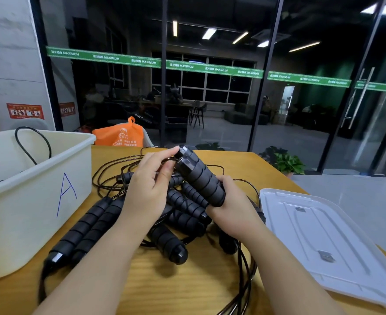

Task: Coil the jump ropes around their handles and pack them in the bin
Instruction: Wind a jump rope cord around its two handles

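- Behind the wooden table (pixel 194 283) a dark glass wall is seen, crossed by a green strip (pixel 155 62) on which "MAXIMUM" is repeated; an orange bag (pixel 119 135) with unreadable print is propped beyond.
- At the left a cream bin (pixel 37 196) is marked with a blue "A"; a loop of cord is already held inside. Its lid (pixel 323 242) is laid at the right.
- A tangled heap of jump ropes (pixel 178 214) is spread between them; the thin cords are judged springy and slippery, the ribbed foam handles light and easy to grip.
- Two handles (pixel 201 178) are clasped together by the right hand (pixel 233 208), fingers curled round their lower ends.
- The cord at the caps is pinched by the left hand (pixel 149 187).
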The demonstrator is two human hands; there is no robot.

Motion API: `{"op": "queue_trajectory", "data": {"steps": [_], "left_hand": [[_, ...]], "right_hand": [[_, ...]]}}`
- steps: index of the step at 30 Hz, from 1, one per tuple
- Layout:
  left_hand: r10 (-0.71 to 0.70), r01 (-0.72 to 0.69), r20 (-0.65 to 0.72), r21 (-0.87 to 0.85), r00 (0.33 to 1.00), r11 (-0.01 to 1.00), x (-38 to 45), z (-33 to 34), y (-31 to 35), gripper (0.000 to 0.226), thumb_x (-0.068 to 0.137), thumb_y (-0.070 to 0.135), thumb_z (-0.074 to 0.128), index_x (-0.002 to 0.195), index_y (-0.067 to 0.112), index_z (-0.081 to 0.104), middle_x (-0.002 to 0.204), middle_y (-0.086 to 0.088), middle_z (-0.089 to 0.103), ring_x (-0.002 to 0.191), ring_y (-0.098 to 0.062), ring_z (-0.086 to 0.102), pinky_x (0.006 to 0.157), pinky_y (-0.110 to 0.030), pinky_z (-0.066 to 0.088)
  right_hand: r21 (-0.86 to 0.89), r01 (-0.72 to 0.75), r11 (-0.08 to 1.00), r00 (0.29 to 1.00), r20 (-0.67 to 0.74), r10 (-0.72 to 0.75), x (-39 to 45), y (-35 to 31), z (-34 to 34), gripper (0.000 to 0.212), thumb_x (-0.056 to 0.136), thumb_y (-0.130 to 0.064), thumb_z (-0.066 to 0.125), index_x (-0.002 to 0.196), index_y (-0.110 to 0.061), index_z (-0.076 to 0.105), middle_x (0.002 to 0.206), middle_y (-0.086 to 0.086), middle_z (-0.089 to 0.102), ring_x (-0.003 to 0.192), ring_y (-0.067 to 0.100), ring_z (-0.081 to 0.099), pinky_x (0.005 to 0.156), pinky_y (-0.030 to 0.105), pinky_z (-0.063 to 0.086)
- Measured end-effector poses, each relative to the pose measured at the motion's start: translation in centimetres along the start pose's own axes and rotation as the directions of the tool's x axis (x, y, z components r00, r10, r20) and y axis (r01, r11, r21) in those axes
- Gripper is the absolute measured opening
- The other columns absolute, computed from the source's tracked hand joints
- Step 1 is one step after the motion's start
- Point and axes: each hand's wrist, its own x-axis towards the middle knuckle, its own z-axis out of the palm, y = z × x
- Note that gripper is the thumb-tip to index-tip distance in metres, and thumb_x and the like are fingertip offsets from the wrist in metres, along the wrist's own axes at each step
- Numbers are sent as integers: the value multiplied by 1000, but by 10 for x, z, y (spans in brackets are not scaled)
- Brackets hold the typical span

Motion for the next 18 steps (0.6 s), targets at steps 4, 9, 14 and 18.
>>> {"op": "queue_trajectory", "data": {"steps": [4, 9, 14, 18], "left_hand": [[11, -11, 15, -28, 1000, 1000, 0, 2, -1, 28, 98, 21, 42, 121, 29, 57, 108, 11, 56, 104, 8, 52, 88, -3, 35], [47, -48, -21, -48, 999, 998, 1, 3, -3, 26, 96, 25, 44, 116, 26, 61, 106, 8, 59, 103, 5, 54, 89, -6, 38], [88, -89, -38, -30, 995, 996, 2, 3, -2, 25, 97, 21, 45, 114, 22, 62, 105, 7, 60, 103, 4, 55, 89, -5, 37], [38, -37, 34, -11, 999, 999, 0, 3, 2, 32, 99, 31, 40, 129, 28, 49, 102, 16, 54, 91, 4, 54, 83, -5, 38]], "right_hand": [[5, -13, 1000, 1000, 13, 13, -1, 2, 0, 40, 81, -11, 65, 112, -27, 45, 86, -12, 55, 72, 1, 52, 52, 10, 34], [52, -25, 998, 999, 31, 23, -1, 2, 4, 31, 81, -14, 66, 105, -27, 53, 83, -11, 57, 72, 2, 54, 59, 15, 39], [60, -16, 998, 999, 36, 14, -1, 2, 5, 24, 80, -15, 66, 96, -28, 54, 79, -9, 57, 71, 4, 53, 59, 16, 37], [77, -27, 997, 1000, -9, 28, 0, -1, 4, 26, 80, -10, 64, 82, -31, 50, 69, -12, 53, 62, 3, 49, 56, 17, 35]]}}
